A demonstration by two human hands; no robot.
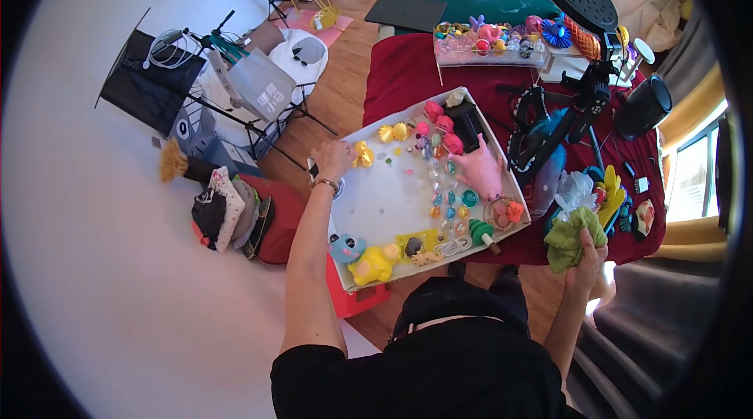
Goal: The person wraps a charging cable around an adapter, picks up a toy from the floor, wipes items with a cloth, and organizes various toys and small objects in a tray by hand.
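Gripping a green cloth [572,240] at the near edge of the table [392,78], the right hand [588,257] is apart from the white tray [369,211], whose mostly bare middle leaves room. By its left edge, the left hand [333,160] seemingly handles a gold ornament [363,155], grip unclear; lifting calls for clearing the rim.

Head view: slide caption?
Left hand at a white tray of colourful toys, right hand holding a green cloth.
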